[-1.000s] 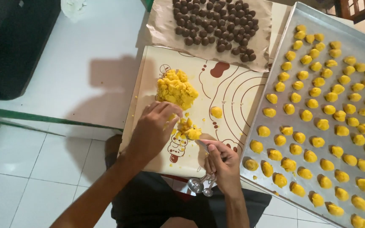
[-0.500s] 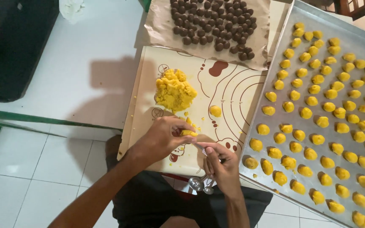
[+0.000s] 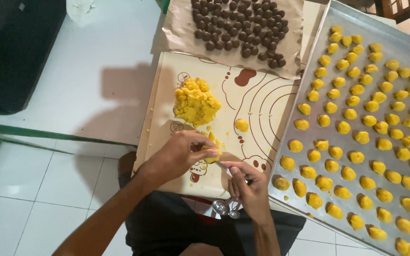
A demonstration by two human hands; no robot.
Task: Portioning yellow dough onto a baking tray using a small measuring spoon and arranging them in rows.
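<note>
- The left hand (image 3: 179, 154) rests on the lower part of the baking mat (image 3: 167, 95), its fingers curled together and pinching a small lump of yellow dough (image 3: 212, 152).
- The lump is bright yellow, crumbly and uneven at the edges; it shows only partly past the fingertips, just above the mat.
- The right hand (image 3: 247, 187) sits just beside the left one at the mat's near edge, fingers pressed together around the thin handle of a metal scoop (image 3: 225, 205), whose rounded silver heads hang below the hand.
- The scoop's other end points toward the pinched lump; whether it touches the dough cannot be told.
- A large mound of the same yellow dough (image 3: 197, 102) lies higher on the mat, rough and clumpy, with loose crumbs between it and the hands.
- One rounded yellow dough ball (image 3: 241, 125) sits alone on the mat, to the right of the mound.
- To the right, a metal baking tray (image 3: 340, 12) holds rows of small yellow dough pieces (image 3: 357, 137), set apart from each other.
- Beyond the mat, brown paper (image 3: 176, 28) carries a crowd of dark brown balls (image 3: 240, 26).
</note>
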